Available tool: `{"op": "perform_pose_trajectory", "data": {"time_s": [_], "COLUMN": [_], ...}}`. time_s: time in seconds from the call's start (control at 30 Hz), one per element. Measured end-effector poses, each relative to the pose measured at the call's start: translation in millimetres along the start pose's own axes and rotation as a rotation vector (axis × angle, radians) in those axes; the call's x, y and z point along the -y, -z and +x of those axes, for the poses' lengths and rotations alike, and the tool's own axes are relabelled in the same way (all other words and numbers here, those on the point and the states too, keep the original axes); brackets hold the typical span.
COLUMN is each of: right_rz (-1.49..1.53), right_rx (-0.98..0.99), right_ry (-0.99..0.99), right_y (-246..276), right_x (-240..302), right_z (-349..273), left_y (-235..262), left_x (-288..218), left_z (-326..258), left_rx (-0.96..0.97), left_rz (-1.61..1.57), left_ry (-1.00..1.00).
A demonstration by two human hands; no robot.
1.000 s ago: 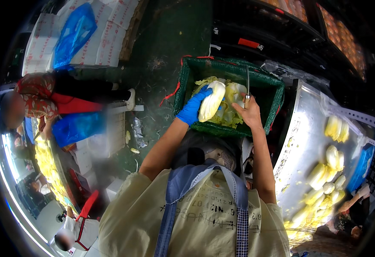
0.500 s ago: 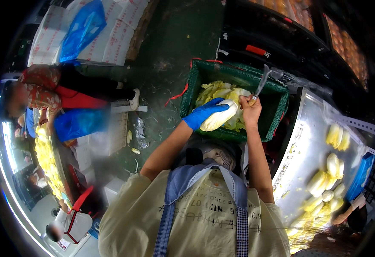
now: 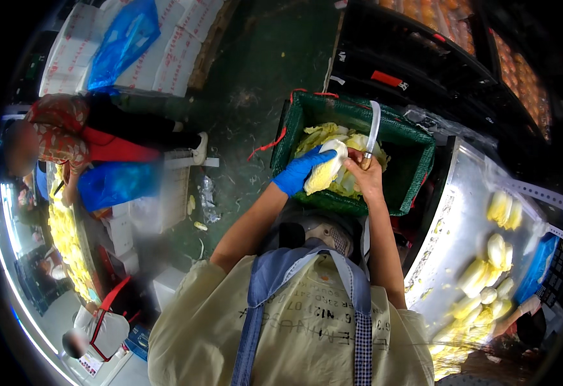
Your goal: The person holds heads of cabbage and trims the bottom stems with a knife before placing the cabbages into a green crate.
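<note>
In a blue glove, my left hand [image 3: 299,172] is closed round a pale napa cabbage [image 3: 325,172], tilted above a green woven bin [image 3: 416,168]. My bare right hand [image 3: 366,176] grips the wooden handle of a knife [image 3: 374,128], whose blade points away from me and up. Its thumb and fingers are beside the cabbage, close to its right side; whether they touch it I cannot tell. Loose yellow-green cabbage leaves [image 3: 323,136] lie in the bin beneath both hands.
On my right is a metal table [image 3: 452,231] with several trimmed cabbages [image 3: 474,276]. Black crates [image 3: 416,71] stand beyond the bin. A co-worker [image 3: 63,138] bends over another cabbage-covered table at left. White boxes [image 3: 172,51] are stacked at the far left.
The knife blade has swung from leaning right to nearly upright, moving left. My right hand has shifted slightly left and down, and the cabbage is now tilted more upright in my left hand.
</note>
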State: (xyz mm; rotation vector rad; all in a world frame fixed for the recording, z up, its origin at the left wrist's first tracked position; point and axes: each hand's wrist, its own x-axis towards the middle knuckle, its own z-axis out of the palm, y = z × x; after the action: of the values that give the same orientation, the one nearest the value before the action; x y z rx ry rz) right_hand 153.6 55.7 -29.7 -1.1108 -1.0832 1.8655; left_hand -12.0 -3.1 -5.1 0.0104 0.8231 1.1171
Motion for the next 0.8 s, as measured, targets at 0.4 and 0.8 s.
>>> {"op": "perform_pose_trajectory", "data": {"time_s": [0.4, 0.8], "right_rz": [-0.121, -0.222], "right_rx": [-0.128, -0.276], "right_ry": [0.155, -0.083], "right_y": [3, 12], "right_x": [-16, -14], "right_z": [8, 5], "left_y": [2, 9], "left_x": [-1, -1], "left_z": [4, 2], "left_rx": [-0.057, 0.091], "left_rz": [0.247, -0.321], "left_ry": [0.042, 0.142]}}
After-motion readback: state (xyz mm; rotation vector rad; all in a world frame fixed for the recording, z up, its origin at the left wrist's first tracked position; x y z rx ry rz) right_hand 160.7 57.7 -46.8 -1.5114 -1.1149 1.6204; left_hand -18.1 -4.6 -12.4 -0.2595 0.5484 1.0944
